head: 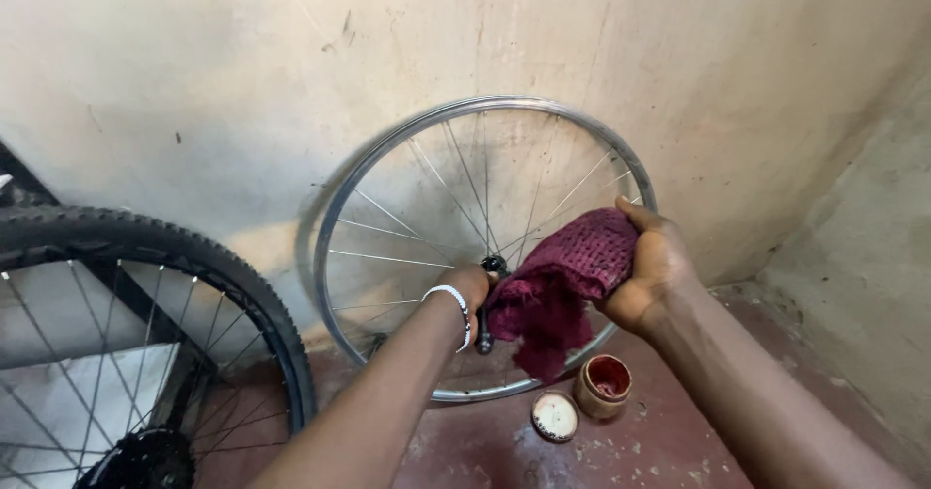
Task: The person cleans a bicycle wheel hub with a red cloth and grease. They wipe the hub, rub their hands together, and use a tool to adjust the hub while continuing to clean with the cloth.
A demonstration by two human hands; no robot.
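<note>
Right grip (652, 274) closed on maroon cloth (562, 281); left grip (472, 285) grasps hub (493, 266).

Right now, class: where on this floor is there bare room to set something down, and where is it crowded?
Bare red floor lies right of the open tin, toward the corner wall. A smaller patch lies between the tyred wheel and the lid. It is crowded at the bare rim, where both hands and the maroon cloth meet.

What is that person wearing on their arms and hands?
Both forearms are bare, with no sleeves or gloves showing. The left hand has a white beaded bracelet around its wrist. The right hand wears nothing, no ring or watch.
</note>
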